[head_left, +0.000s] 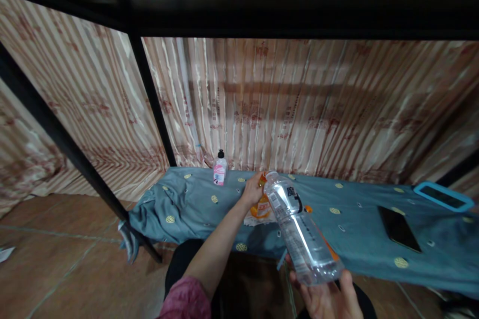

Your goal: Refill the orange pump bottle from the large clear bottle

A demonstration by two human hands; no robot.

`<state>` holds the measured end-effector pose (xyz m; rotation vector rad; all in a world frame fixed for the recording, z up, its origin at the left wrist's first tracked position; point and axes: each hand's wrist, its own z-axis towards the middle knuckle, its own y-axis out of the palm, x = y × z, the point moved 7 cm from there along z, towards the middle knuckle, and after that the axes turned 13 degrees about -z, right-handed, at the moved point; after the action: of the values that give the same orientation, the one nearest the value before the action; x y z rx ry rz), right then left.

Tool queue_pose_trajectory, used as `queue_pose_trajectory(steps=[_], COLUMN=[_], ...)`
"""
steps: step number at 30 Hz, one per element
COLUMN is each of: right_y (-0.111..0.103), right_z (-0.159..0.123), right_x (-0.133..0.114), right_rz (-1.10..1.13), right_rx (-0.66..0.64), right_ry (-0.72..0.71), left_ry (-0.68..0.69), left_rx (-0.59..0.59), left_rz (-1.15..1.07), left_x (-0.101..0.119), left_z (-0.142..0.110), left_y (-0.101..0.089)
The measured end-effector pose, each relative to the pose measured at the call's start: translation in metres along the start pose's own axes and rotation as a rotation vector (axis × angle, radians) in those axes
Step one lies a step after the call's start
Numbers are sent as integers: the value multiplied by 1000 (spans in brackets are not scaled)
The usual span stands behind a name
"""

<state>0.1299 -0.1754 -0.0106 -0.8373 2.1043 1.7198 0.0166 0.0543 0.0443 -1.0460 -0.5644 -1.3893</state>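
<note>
My right hand [329, 296] supports a large clear plastic bottle [295, 229] by its base. The bottle is tilted, its neck pointing up and left, and its mouth carries no cap. Just left of that neck, my left hand [253, 190] is closed around the upper part of an orange bottle [261, 208] with a label. The clear bottle partly covers the orange one, and some of my left fingers are hidden. Something white, like a tissue [250, 220], lies under the orange bottle. A small orange cap [308, 209] shows just right of the clear bottle.
A small bottle with a black top [219, 169] stands at the back of the blue-green patterned cloth [194, 214]. To the right lie a dark phone [398, 228] and a blue-framed object [444, 196]. Black frame posts [151, 94] and a dark overhead panel [239, 0] surround the space.
</note>
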Motion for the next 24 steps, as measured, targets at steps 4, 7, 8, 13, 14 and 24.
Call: queue_pose_trajectory(steps=[4,7,8,13,14,24], right_y=[2,2,1,-4,-7,-11], right_z=[-1,-1,-1,2,3,8], right_x=[0,-1,-2,-1,-1,-2], right_rz=[26,47,57,90,103,75], right_rx=[29,52,56,-114,-118,-80], right_ry=[-6,-12,-15,27,33,29], left_ry=[-8,-12,-14,-13,-13,1], left_rx=[3,4,5,12,12,18], left_rz=[-3,-4,-4,-7,-9,-29], left_x=[-4,-7,-9,-12,-12,-11], left_z=[0,1,2,2,2,3], left_y=[0,1,1,2,2,3])
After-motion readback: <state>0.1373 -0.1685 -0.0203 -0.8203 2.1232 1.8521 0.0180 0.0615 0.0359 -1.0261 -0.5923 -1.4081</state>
